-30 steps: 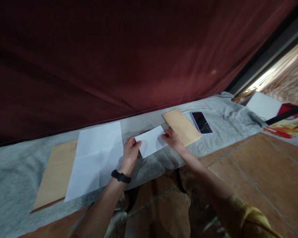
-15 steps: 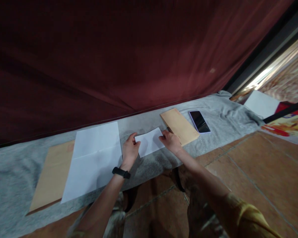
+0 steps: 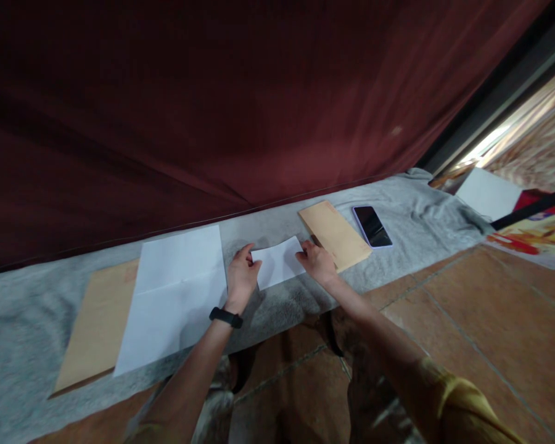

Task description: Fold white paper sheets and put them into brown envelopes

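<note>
A small folded white paper (image 3: 278, 262) lies on the grey cloth (image 3: 28, 320). My left hand (image 3: 241, 277), with a black band on its wrist, pinches the paper's left end. My right hand (image 3: 318, 264) grips the paper's right end, fingers curled over the edge. A large creased white sheet (image 3: 176, 290) lies to the left of my left hand, partly over a brown envelope (image 3: 97, 327). A second brown envelope (image 3: 333, 234) lies just beyond my right hand.
A dark phone (image 3: 372, 226) lies face up to the right of the second envelope. A dark red curtain (image 3: 213, 105) hangs behind the cloth. Brown floor tiles (image 3: 481, 308) spread to the right, with a white sheet (image 3: 488, 193) and a colourful print (image 3: 536, 237) at far right.
The folded paper has become narrower between my hands, its near edge brought up. Both hands have stayed at its ends.
</note>
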### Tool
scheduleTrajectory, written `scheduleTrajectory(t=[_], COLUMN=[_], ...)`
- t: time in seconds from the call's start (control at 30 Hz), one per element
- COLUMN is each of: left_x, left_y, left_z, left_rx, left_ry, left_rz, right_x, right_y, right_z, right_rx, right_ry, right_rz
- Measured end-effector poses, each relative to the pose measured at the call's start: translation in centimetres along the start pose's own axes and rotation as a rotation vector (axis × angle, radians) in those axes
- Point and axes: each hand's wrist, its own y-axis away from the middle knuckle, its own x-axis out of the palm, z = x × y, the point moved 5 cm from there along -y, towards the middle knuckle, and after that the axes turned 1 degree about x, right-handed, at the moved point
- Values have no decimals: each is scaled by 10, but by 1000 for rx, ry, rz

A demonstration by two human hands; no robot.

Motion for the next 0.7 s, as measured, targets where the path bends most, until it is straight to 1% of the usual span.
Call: scheduleTrajectory(t=[0.17, 0.43, 0.7], left_x=[-3, -6, -12], left_y=[0, -1, 6], left_z=[-5, -8, -22], left_rx=[-13, -40, 25], left_ry=[22, 37, -114], left_rz=[-13, -13, 23], right_x=[4, 2, 0], right_y=[-4, -3, 2], right_z=[-3, -1, 5], right_rx=[14, 23, -16], right_ry=[12, 16, 64], right_rz=[-3, -12, -34])
